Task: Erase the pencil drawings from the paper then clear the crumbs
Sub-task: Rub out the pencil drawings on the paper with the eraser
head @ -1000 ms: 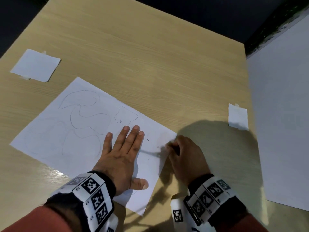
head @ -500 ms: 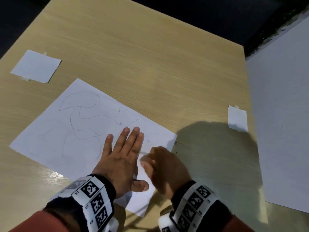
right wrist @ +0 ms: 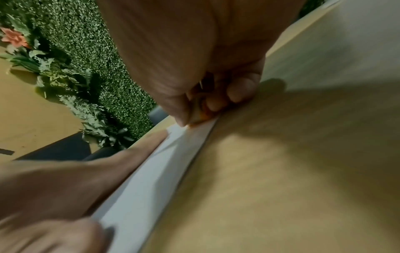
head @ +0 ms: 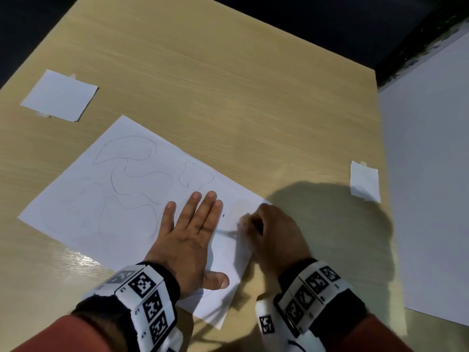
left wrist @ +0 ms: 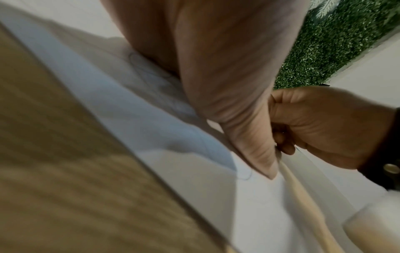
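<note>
A white sheet of paper (head: 83, 196) lies at an angle on the wooden table (head: 203, 85), with looping pencil lines (head: 137, 174) across its left and middle. My left hand (head: 189, 232) lies flat on the sheet, fingers straight and thumb spread. Just to its right, my right hand (head: 269, 232) has its fingers curled tight near the sheet's right edge. In the right wrist view those fingers pinch a small pale, orange-tinted eraser (right wrist: 198, 118) against the paper (right wrist: 147, 179). The left wrist view shows my palm (left wrist: 216, 68) on the paper and the right fist (left wrist: 320, 126) beside it.
A small white paper square (head: 59, 95) is taped at the far left of the table, and a smaller note (head: 364, 181) sits at the right. A large white sheet (head: 429, 186) covers the right side. Green foliage (right wrist: 90, 51) stands beyond the table.
My right hand slid left toward the left hand, then back right and forward near the paper's right edge. The left hand stayed flat on the sheet.
</note>
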Demonstrator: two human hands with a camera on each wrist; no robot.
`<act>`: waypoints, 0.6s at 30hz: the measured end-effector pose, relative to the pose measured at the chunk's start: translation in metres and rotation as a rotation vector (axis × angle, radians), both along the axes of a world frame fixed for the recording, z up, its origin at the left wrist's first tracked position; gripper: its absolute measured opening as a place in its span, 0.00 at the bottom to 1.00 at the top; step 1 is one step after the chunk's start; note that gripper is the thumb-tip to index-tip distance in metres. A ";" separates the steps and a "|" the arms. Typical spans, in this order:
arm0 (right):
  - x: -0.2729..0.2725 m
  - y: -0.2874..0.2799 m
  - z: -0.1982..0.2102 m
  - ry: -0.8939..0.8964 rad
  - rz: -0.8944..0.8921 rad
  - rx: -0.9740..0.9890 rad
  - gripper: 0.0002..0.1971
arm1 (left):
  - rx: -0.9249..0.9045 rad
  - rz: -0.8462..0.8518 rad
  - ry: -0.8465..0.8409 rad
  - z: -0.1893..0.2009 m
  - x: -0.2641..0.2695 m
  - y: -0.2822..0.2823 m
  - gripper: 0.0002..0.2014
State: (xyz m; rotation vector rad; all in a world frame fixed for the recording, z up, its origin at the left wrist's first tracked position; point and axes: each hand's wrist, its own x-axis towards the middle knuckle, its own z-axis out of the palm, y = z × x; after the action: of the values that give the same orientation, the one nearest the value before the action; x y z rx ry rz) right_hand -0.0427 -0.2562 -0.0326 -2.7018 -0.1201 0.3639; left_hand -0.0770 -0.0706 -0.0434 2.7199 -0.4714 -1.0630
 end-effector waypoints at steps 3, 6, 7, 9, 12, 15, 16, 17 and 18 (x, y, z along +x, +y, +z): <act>0.008 -0.009 0.002 -0.023 -0.077 0.026 0.10 | 0.000 0.005 0.003 -0.001 0.000 0.000 0.63; -0.013 -0.008 0.008 0.028 0.100 0.058 0.09 | -0.019 0.008 -0.027 -0.003 -0.001 0.001 0.60; -0.020 -0.008 0.009 0.066 0.187 0.052 0.09 | -0.022 0.016 -0.025 -0.004 -0.002 0.001 0.60; -0.023 -0.012 0.007 0.092 0.254 0.020 0.10 | -0.049 0.035 -0.052 -0.005 -0.002 0.000 0.61; -0.003 -0.024 0.007 0.059 0.058 -0.006 0.08 | -0.064 0.037 -0.101 -0.006 -0.002 0.000 0.60; 0.010 -0.034 0.009 0.046 -0.103 -0.067 0.10 | -0.133 0.063 -0.153 -0.008 -0.005 0.002 0.64; 0.010 -0.035 0.012 0.025 -0.144 -0.083 0.10 | -0.092 0.001 -0.199 -0.010 -0.005 0.004 0.66; 0.009 -0.033 0.015 -0.003 -0.153 -0.072 0.11 | -0.071 -0.005 -0.158 -0.010 -0.006 0.005 0.67; 0.006 -0.026 0.018 -0.028 -0.112 -0.033 0.12 | -0.081 0.026 -0.174 -0.010 -0.005 0.006 0.67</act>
State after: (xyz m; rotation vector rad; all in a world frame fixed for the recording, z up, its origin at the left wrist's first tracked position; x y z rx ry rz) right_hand -0.0370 -0.2820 -0.0145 -2.7323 0.0301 0.2969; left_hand -0.0816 -0.0650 -0.0533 2.7509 -0.4930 -0.7862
